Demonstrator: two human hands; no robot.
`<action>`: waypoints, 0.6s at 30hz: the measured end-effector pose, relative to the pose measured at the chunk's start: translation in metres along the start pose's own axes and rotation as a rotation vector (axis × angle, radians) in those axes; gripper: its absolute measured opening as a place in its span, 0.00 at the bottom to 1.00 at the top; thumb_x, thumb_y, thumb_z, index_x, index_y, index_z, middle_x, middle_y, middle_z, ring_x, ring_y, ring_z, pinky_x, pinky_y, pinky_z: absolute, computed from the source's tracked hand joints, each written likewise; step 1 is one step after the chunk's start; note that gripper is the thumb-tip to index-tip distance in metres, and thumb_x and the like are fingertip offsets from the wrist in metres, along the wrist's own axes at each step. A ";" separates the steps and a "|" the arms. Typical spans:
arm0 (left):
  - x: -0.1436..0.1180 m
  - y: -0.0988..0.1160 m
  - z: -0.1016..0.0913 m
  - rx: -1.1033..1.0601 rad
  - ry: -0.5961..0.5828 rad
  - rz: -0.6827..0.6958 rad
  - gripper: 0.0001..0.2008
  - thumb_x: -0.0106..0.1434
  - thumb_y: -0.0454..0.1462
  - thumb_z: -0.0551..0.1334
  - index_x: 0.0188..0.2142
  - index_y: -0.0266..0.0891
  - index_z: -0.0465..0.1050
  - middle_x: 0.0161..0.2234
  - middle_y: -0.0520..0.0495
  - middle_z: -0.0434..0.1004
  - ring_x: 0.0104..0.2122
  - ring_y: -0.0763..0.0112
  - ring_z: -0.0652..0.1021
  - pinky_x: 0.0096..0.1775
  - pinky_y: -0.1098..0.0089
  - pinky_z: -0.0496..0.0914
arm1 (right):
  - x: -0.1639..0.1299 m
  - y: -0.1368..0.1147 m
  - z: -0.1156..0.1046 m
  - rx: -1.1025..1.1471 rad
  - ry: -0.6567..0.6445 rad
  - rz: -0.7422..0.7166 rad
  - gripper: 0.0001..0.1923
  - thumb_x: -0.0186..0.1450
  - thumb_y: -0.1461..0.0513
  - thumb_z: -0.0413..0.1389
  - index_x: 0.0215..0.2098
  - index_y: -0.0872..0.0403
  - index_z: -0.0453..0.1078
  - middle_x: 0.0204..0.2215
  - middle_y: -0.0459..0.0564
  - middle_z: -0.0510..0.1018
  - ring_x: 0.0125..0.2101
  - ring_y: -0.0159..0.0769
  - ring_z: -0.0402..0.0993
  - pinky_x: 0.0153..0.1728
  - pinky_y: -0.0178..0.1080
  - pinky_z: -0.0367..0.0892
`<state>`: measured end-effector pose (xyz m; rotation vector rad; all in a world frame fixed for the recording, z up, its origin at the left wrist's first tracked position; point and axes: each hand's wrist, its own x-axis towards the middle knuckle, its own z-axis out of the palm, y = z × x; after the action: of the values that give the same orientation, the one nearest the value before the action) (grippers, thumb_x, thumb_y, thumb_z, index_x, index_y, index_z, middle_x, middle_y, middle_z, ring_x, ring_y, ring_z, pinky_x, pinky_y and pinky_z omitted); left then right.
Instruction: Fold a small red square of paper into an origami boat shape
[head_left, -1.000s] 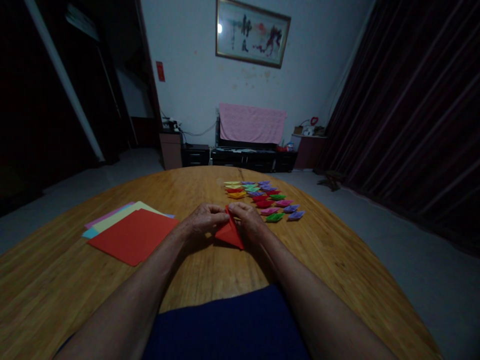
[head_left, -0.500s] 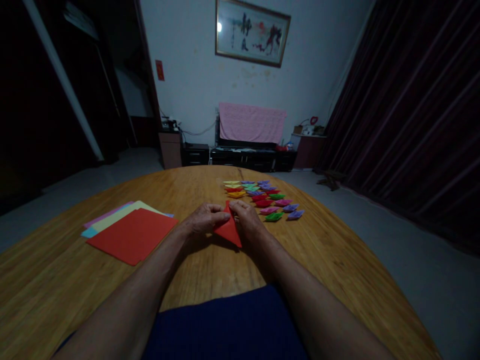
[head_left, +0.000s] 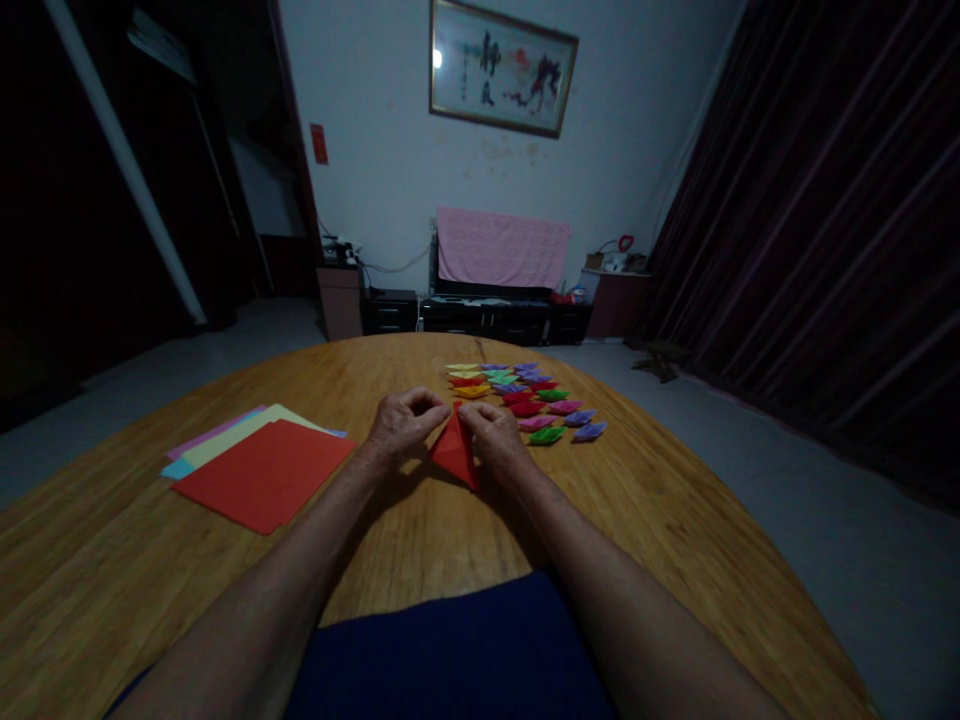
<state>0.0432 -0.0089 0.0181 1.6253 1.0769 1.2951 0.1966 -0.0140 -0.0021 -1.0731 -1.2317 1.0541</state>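
Observation:
Above the wooden table in front of me is a folded piece of red paper (head_left: 454, 455), roughly triangular with its point upward. My right hand (head_left: 496, 438) pinches its upper right edge between thumb and fingers. My left hand (head_left: 403, 428) is at the upper left of the paper, its thumb and forefinger brought together at the tip. The fingertips partly hide the top of the fold. Just beyond my right hand, several small folded paper boats (head_left: 526, 409) stand in rows, in red, green, pink, purple, yellow and orange.
A stack of coloured sheets lies to the left, a red sheet (head_left: 266, 472) on top and a yellow sheet (head_left: 236, 437) showing beneath. The round wooden table (head_left: 660, 560) curves away on the right. Farther off, a pink cloth (head_left: 502, 247) hangs over a screen on a black cabinet.
My left thumb has shifted from the paper's left face up to its top point, and the left fingers have risen and curled. My right hand keeps its pinch.

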 end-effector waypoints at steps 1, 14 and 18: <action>0.001 0.000 0.001 0.027 0.012 0.053 0.05 0.52 0.38 0.68 0.26 0.38 0.76 0.26 0.49 0.75 0.27 0.72 0.73 0.30 0.72 0.67 | 0.000 0.000 0.000 -0.006 -0.007 0.005 0.15 0.54 0.50 0.60 0.24 0.53 0.70 0.20 0.43 0.67 0.22 0.30 0.61 0.22 0.34 0.56; -0.007 -0.006 0.010 -0.290 -0.002 -0.175 0.08 0.50 0.39 0.68 0.29 0.38 0.77 0.24 0.50 0.75 0.21 0.74 0.72 0.23 0.74 0.62 | -0.003 -0.001 -0.002 0.081 -0.145 0.019 0.11 0.54 0.54 0.62 0.27 0.55 0.74 0.22 0.43 0.72 0.23 0.28 0.64 0.25 0.33 0.59; -0.001 -0.013 0.008 -0.245 -0.007 -0.205 0.08 0.48 0.39 0.69 0.28 0.37 0.76 0.23 0.50 0.74 0.20 0.74 0.72 0.23 0.74 0.62 | -0.003 -0.002 -0.002 0.080 -0.159 0.036 0.07 0.51 0.60 0.62 0.28 0.55 0.75 0.24 0.44 0.75 0.24 0.29 0.66 0.28 0.33 0.62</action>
<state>0.0489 -0.0058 0.0042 1.3019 1.0084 1.2310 0.1983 -0.0169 -0.0010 -0.9673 -1.2887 1.2257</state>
